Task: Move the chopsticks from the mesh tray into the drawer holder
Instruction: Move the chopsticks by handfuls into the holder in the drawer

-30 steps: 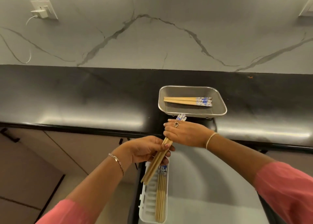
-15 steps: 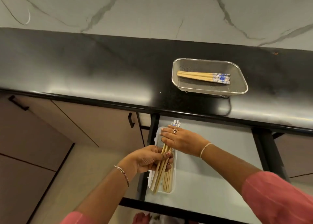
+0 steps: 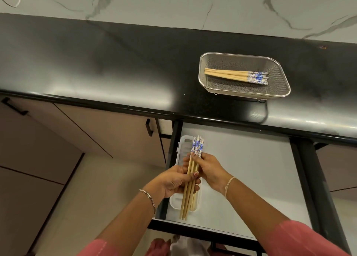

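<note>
Partway through, by the look of it. In the lower middle of the frame both hands are closed on one bundle of chopsticks [image 3: 190, 180]: the left hand [image 3: 172, 181] wraps the plain wooden shafts, and the right hand [image 3: 207, 171] pinches them higher up, just below the blue-and-white patterned ends. The bundle lies lengthwise over the white drawer holder [image 3: 178, 202], which sits at the left edge of the open drawer [image 3: 251, 178]; its plain tips overhang the holder's near end (whether any sticks already lie loose in the holder beneath is hard to tell). So this batch is over its place but not let go. A second batch of chopsticks in the mesh tray [image 3: 236, 76] lies at the upper right, inside the mesh tray [image 3: 278, 93] on the black bench [image 3: 96, 62]. I judge that setting down this bundle and at least one more trip remain
</note>
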`<state>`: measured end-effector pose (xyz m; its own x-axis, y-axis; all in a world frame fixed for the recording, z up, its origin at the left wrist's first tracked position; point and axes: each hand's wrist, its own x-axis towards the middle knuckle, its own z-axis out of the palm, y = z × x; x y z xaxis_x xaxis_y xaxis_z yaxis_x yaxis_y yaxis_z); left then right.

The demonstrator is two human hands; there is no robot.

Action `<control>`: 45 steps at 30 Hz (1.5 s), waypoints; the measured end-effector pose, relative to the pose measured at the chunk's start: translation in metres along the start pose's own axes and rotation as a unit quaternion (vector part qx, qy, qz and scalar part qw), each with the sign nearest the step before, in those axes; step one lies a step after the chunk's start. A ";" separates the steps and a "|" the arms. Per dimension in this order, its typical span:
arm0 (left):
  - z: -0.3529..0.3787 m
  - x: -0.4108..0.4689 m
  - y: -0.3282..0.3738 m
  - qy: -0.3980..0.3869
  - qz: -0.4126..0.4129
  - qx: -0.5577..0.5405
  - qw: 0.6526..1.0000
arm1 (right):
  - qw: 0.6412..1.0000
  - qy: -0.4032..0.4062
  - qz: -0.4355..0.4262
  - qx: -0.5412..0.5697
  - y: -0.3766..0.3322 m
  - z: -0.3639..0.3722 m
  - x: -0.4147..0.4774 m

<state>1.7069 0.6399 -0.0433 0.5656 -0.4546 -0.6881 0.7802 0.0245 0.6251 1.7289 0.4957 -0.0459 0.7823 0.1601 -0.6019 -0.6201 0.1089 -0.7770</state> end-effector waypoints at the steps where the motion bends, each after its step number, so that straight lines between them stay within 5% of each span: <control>1: 0.000 0.001 0.000 0.000 -0.002 -0.001 1.000 | 1.000 -0.001 -0.002 -0.001 0.000 0.001 0.001; 19: -0.010 0.011 -0.007 0.029 -0.017 -0.009 0.999 | 0.994 -0.015 0.070 0.079 -0.001 0.007 0.016; 26: -0.005 0.015 -0.013 0.113 -0.005 0.056 0.992 | 0.995 0.034 0.026 -0.089 0.007 -0.005 0.022; 32: -0.009 0.036 -0.026 0.244 -0.005 0.191 0.951 | 0.978 0.170 -0.024 -0.122 0.029 -0.031 0.022; 38: -0.001 0.054 -0.033 0.317 -0.011 0.418 0.851 | 0.974 0.154 -0.013 -0.168 0.051 -0.036 0.014; 45: 0.005 0.067 -0.028 0.333 -0.029 0.479 0.811 | 0.969 0.126 -0.018 -0.212 0.063 -0.037 0.007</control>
<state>1.7220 0.6044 -0.1051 0.8030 0.1609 -0.5738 0.4256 -0.8288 0.3633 1.6972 0.4674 -0.1063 0.8261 -0.0866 -0.5568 -0.5533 -0.3118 -0.7724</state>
